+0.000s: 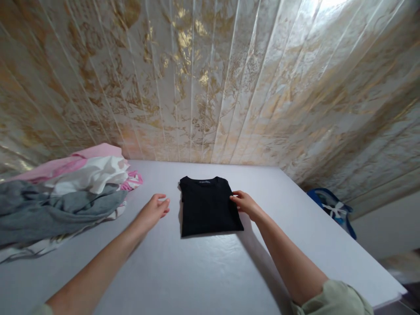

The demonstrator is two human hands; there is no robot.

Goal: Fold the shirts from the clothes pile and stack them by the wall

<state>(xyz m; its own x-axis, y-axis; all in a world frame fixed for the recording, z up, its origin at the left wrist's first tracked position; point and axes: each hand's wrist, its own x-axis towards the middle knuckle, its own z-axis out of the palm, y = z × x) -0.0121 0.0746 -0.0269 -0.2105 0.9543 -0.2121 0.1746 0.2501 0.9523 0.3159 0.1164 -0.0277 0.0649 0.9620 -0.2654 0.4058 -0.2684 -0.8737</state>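
A black T-shirt (210, 208), folded into a neat near-square, lies flat on the white table with its neckline at the far side. My right hand (245, 204) is at the shirt's right edge, its thumb on the cloth and the other fingers curled against the side, partly hidden. To the left of the shirt, my left hand (157, 207) hovers just above the table. Its fingers are loosely bent and apart, with nothing in them, and a gap separates it from the shirt.
A heap of loose clothes (65, 197) in grey, white and pink covers the table's left side. Behind the white table (210, 271) hangs a gold-patterned curtain (203, 87). Beyond the right edge sits a blue bag-like item (334, 210) with a white bow.
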